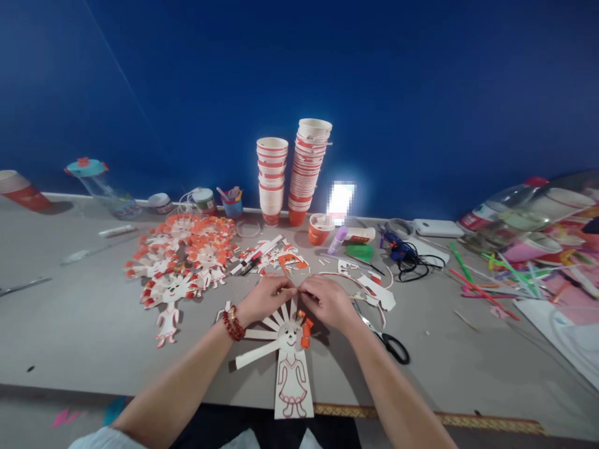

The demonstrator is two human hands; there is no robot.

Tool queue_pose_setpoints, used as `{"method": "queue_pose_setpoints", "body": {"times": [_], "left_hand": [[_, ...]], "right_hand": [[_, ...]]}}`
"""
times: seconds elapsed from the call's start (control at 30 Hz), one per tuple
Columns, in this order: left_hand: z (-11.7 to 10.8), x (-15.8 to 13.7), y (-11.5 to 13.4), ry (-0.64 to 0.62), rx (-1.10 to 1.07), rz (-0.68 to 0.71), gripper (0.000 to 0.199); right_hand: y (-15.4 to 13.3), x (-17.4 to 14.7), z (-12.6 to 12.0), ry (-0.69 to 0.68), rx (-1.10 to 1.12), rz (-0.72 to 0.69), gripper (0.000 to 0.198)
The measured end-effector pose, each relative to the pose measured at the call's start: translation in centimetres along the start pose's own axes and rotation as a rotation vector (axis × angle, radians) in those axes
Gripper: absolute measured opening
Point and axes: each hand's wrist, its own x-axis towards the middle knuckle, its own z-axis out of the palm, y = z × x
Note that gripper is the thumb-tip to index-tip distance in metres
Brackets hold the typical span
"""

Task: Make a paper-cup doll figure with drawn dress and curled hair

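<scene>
In front of me lies a paper doll cutout point(292, 374) with a drawn face, a dress outlined in red, and white strips fanning out around its head. Several strips on the head's right side are curled and show orange. My left hand point(267, 298) and my right hand point(327, 300) meet above the head, fingertips pinched together on one paper strip point(294, 307) of the doll. Fingers of both hands hide the strip's end. Scissors point(390, 343) with black handles rest to the right of my right hand.
Finished-looking paper dolls point(180, 249) are heaped at left. Two cup stacks point(272, 181) stand at the back, near a small cup point(321, 231) and a purple glue stick point(337, 240). Paper scraps point(379, 290) lie beyond my hands. A blue tool with cable point(405, 252) and coloured straws point(484, 293) lie right.
</scene>
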Motion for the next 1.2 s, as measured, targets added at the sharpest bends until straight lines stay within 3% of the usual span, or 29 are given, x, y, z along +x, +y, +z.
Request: {"method": "queue_pose_setpoints", "body": {"times": [0.4, 0.67, 0.87, 1.2], "left_hand": [[0.1, 0.1, -0.3, 0.000, 0.069, -0.045, 0.019], [0.5, 0.1, -0.6, 0.038, 0.125, -0.043, 0.012], [0.3, 0.0, -0.1, 0.083, 0.181, 0.001, 0.013], [0.2, 0.0, 0.0, 0.017, 0.089, -0.023, 0.019]], "right_hand": [[-0.3, -0.1, 0.0, -0.064, -0.031, 0.060, 0.014], [-0.6, -0.1, 0.0, -0.129, -0.165, 0.146, 0.017], [-0.7, -0.1, -0.2, -0.092, -0.147, 0.187, 0.014], [-1.1, 0.0, -0.3, -0.045, -0.116, 0.178, 0.017]]}}
